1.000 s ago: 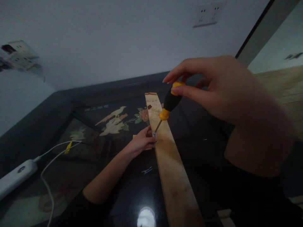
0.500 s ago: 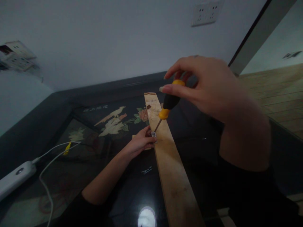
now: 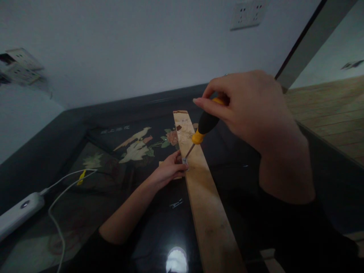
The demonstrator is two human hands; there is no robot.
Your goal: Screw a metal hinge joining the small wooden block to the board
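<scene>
My right hand (image 3: 241, 106) grips the handle of a black and yellow screwdriver (image 3: 207, 122), which slants down to the left. Its tip meets a small metal bracket (image 3: 184, 161) on the left edge of a long wooden board (image 3: 209, 201). With thumb and fingers, my left hand (image 3: 170, 170) pinches the bracket against the board. A small wood piece (image 3: 178, 178) shows partly beneath that hand. Whether a screw sits under the tip is too small to tell. Several loose screws (image 3: 176, 203) lie on the dark surface near my left wrist.
The glossy dark tabletop (image 3: 153, 223) bears a bird-and-flower picture (image 3: 136, 146). To the left lie a white power strip (image 3: 22, 212) and a white cable (image 3: 55, 223) with a yellow tag (image 3: 81, 177). Wall sockets (image 3: 247, 15) sit above the table's back edge.
My right hand has turned about the screwdriver handle, its fingers closing in more around the top. The handle leans slightly further right. My left hand and the board stay in place.
</scene>
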